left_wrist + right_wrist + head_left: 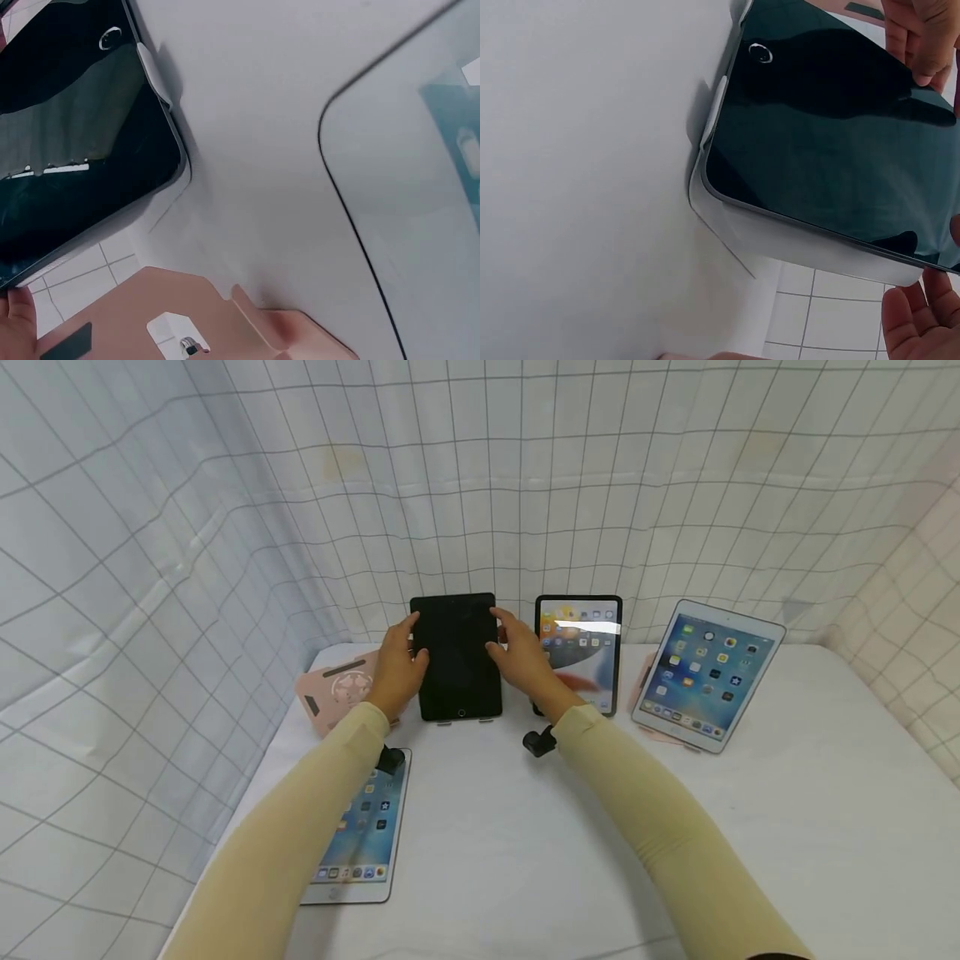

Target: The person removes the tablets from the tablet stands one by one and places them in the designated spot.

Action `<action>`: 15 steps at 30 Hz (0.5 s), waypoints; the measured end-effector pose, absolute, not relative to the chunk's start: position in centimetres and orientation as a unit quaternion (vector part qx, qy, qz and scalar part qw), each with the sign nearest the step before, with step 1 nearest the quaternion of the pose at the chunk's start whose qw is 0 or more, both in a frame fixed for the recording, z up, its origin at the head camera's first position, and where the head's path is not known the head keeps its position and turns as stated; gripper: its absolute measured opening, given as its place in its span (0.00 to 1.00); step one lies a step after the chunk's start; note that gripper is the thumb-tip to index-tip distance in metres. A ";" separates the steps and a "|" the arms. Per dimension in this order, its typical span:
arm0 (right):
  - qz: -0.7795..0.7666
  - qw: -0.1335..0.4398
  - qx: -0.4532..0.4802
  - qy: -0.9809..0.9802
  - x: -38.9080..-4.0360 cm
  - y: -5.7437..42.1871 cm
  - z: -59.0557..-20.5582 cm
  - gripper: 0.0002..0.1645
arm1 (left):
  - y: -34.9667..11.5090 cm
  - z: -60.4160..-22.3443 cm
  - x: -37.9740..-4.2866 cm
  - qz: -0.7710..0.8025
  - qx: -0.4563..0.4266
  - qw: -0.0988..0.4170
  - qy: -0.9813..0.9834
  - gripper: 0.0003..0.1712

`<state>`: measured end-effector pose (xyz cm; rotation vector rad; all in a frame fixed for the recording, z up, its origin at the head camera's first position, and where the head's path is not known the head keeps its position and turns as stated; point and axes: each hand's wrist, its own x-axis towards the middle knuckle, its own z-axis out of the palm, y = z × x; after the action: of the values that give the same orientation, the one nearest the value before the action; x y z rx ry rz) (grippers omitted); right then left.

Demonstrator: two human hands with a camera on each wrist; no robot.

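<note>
A tablet (459, 660) with a dark screen and a round home button stands tilted back on a white stand (810, 256), its lower edge against the stand's small front lips. My left hand (399, 667) holds the tablet's left side, thumb at the front edge and fingers at the side. On the opposite side my right hand (527, 662) holds the right edge, thumb over the screen and fingers curled behind. In the left wrist view most of the left hand is out of frame.
Beside my left hand is an unoccupied pink stand (330, 693). A white tablet (367, 852) lies flat at front left, partly under my left sleeve. To the right, a black-framed tablet (577, 652) and a tilted white tablet (708, 677) stand with lit screens. Gridded cloth (480, 485) hangs behind.
</note>
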<state>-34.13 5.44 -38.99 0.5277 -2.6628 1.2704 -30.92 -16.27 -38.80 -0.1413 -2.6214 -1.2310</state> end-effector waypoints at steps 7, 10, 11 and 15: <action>0.436 0.070 0.163 -0.882 -34.3 5.0 -39.4 0.38 | -16.3 -38.9 -31.2 -0.409 -0.046 0.129 -0.902 0.37; 0.428 0.077 0.166 -0.885 -34.6 4.7 -39.7 0.40 | -16.3 -39.0 -31.4 -0.406 -0.048 0.141 -0.902 0.37; 0.425 0.081 0.167 -0.886 -34.6 4.6 -39.8 0.40 | -16.3 -39.0 -31.4 -0.404 -0.050 0.145 -0.902 0.36; 0.419 0.099 0.166 -0.887 -34.8 4.4 -40.1 0.42 | -16.3 -38.8 -31.5 -0.397 -0.055 0.154 -0.903 0.36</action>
<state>-34.76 4.44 -40.13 0.4910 -2.6240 1.2378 -31.46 -16.34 -38.83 -0.1565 -2.5885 -1.1390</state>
